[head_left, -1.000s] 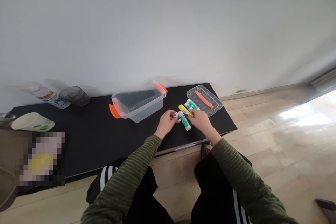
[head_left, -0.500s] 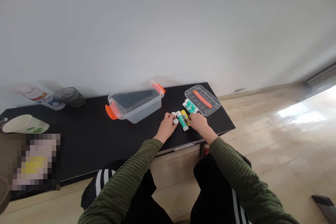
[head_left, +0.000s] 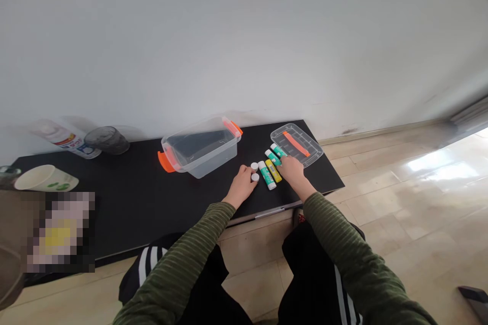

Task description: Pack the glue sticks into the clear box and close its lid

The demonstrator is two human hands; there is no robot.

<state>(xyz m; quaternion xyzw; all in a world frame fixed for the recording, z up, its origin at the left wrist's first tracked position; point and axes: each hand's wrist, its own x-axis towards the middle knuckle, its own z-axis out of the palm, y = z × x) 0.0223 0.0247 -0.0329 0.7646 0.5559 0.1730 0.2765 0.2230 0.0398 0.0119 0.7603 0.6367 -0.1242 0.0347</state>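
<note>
Two round white ends, which look like the caps of glue sticks (head_left: 255, 177), show at the fingers of my left hand (head_left: 241, 185). That hand is curled around them; their bodies are mostly hidden. Just right of it lie a green-and-white glue stick (head_left: 267, 175) and a yellow one (head_left: 273, 170), side by side. My right hand (head_left: 293, 171) has its fingers closed at the near end of a green glue stick (head_left: 273, 157). Another green glue stick (head_left: 278, 150) lies beside that one, close to the clear lid (head_left: 314, 147) with its orange handle.
A clear plastic box (head_left: 213, 161) with orange latches stands open on the black table (head_left: 152, 203), against the wall. Farther left are a grey glass (head_left: 110, 141), a spray can (head_left: 72, 139) and a paper cup (head_left: 48, 179). A blurred patch (head_left: 61, 233) covers something at front left.
My right hand has left the yellow glue stick and moved up and right to a green one. The yellow stick now shows in full, slightly farther right. My left hand stays in place.
</note>
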